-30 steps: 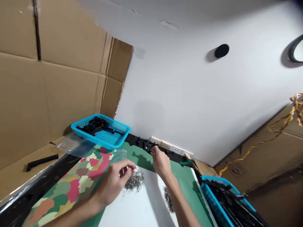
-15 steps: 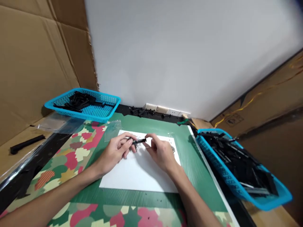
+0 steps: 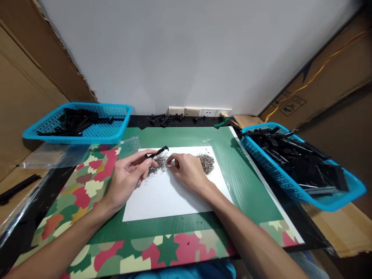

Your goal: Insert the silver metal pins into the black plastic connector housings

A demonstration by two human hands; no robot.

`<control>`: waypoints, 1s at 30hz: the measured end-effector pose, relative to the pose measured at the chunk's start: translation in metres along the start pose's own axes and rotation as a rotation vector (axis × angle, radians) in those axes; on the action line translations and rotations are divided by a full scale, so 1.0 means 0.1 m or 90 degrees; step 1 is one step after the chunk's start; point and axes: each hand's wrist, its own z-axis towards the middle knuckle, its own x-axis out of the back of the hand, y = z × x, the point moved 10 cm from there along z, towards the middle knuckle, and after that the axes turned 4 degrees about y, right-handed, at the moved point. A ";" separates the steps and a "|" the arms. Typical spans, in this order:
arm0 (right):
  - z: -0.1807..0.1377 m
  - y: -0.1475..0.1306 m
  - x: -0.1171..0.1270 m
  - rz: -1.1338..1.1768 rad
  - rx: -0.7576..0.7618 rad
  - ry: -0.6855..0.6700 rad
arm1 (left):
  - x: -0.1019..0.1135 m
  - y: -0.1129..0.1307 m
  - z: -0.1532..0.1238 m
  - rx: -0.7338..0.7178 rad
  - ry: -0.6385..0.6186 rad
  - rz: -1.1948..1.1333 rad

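My left grip [image 3: 124, 176] pinches a black part [image 3: 161, 150] by a metal pile [image 3: 158, 166]; my right grip [image 3: 187, 167] pinches something thin, shiny. A left basket [image 3: 116, 133] and right basket [image 3: 267, 164] hem me in.

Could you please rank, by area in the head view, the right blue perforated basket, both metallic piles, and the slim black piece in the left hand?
Right blue perforated basket
Left metallic pile and right metallic pile: too alike to rank; left partly hidden
Slim black piece
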 end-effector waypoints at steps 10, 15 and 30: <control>-0.08 -0.18 0.13 0.106 0.139 -0.008 | -0.04 0.10 -0.03 -0.004 -0.012 0.028; -0.04 -0.07 0.11 0.068 0.100 -0.002 | -0.05 0.04 -0.02 0.009 -0.020 0.014; -0.06 -0.01 0.02 -0.007 0.025 -0.046 | -0.05 0.03 -0.03 -0.005 -0.030 0.033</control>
